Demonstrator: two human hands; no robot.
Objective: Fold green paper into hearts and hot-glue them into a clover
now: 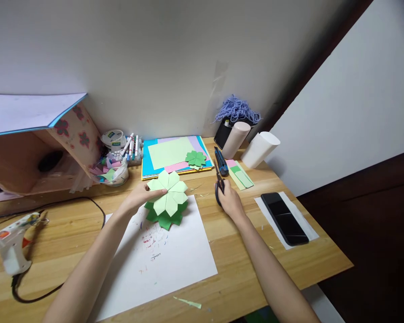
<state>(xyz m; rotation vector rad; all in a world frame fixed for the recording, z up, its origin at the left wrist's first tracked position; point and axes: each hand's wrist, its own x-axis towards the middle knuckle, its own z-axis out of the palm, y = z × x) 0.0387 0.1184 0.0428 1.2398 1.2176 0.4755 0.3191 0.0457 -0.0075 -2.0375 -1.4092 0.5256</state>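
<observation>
My left hand pinches a pale green paper flower, thumb on top near its centre and the other fingers hidden underneath. Below it shows a darker green paper flower, over a marked white sheet; whether the two flowers touch I cannot tell. To the right, my right hand is closed around the handles of dark scissors, whose blades point away toward the wall. Just beyond them lies a blue and black utility knife.
A glue gun with a cord stands at left, near a cardboard box. Coloured paper bearing a small green flower lies at the back. Two paper rolls, paper strips and a phone are at right.
</observation>
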